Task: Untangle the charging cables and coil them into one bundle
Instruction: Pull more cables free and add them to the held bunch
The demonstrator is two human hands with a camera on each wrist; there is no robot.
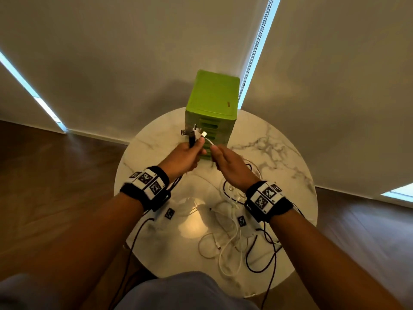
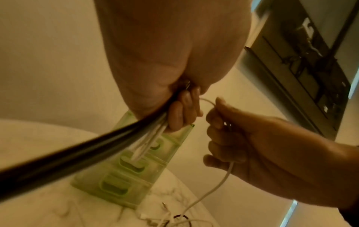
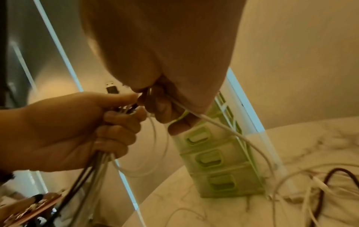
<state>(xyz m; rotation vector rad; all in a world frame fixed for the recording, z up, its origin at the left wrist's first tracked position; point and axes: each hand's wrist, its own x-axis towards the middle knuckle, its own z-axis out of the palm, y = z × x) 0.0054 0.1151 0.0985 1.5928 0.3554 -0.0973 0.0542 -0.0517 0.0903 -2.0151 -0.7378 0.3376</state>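
Note:
My left hand (image 1: 186, 153) is raised above the round marble table (image 1: 156, 139) and grips a bunch of cable ends, black and white, whose plugs (image 1: 193, 133) stick up past the thumb. The gripped cables (image 2: 151, 130) trail down from the fist (image 3: 108, 127). Just to its right, my right hand (image 1: 220, 158) pinches a thin white cable (image 1: 209, 142) that runs from the left hand's bunch; the same white cable (image 3: 219, 124) slants down to the table. Loose white and dark cables (image 1: 232, 245) lie tangled on the near right of the table.
A green plastic drawer tower (image 1: 212, 104) stands at the table's far edge, right behind both hands. Small square marker tags (image 1: 169, 213) lie on the tabletop. A dark cable (image 1: 131, 249) hangs over the table's left edge. Wooden floor surrounds the table.

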